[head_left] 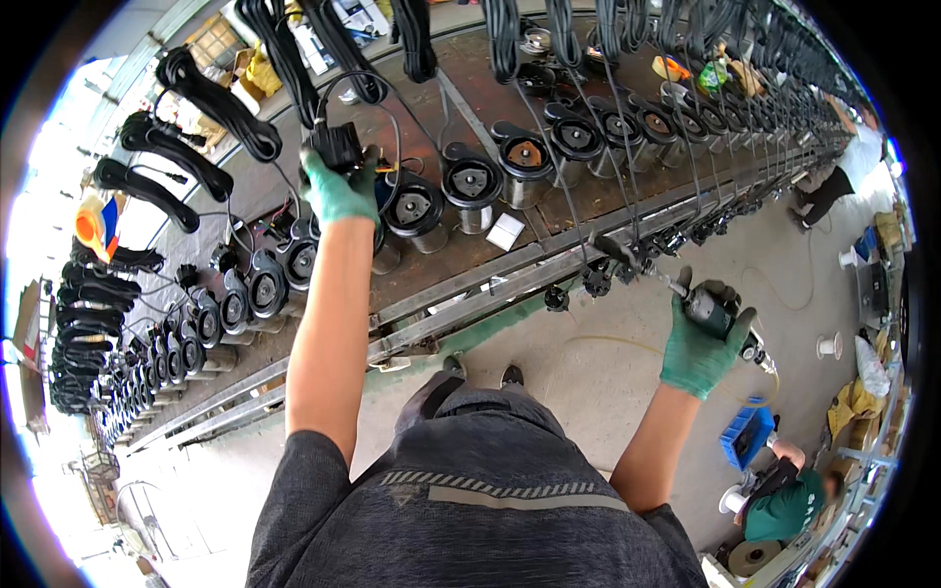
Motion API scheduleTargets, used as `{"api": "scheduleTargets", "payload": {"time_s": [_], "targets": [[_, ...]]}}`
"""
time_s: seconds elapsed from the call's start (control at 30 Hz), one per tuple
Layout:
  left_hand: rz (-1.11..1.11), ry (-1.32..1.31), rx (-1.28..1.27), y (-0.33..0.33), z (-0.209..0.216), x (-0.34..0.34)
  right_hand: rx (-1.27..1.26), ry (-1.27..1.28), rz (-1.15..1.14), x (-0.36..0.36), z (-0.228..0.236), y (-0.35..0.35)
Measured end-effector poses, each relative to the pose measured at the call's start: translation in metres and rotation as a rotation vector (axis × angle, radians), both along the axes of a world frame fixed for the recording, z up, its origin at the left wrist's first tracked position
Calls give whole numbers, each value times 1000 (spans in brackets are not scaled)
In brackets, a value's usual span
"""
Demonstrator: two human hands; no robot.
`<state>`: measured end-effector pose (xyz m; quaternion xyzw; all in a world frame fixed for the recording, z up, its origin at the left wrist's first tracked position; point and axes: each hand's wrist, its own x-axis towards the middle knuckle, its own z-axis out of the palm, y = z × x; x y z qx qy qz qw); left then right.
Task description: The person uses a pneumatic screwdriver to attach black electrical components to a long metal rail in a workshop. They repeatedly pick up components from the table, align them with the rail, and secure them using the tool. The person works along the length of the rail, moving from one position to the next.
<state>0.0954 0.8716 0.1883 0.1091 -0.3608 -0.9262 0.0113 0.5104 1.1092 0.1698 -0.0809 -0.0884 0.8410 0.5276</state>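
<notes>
My left hand [339, 192], in a green glove with dark fingertips, is closed around a black blocky housing [337, 147] with a cord at its top. It is held up over the bench beside a row of metal canisters with black rims [416, 208]. To the right, beyond the bench edge, my right hand [698, 345] wraps round a dark air-powered driver [708, 310]. The tool's metal nose [663, 278] points up and left toward small black fittings [596, 282] hanging by cords along the rail. A hose fitting [757, 355] shows at its rear.
Coiled black cables [218, 103] hang along the far side of the bench [431, 113]. A small white box [505, 231] lies by the canisters. Metal rails [461, 294] edge the bench. A blue crate [747, 436] and a crouching person [789, 505] are lower right; another person [855, 162] stands upper right.
</notes>
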Motion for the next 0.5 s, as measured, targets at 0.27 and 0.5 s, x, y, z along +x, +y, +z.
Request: {"api": "scheduleTargets", "payload": {"time_s": [0.27,0.5], "targets": [[-262,106,-725,42,-104,-96,-98,-147,-262,81,-29,-2],[-643,744,-908,118,-110,12,-70,-379,-562,126,4,-23]]}}
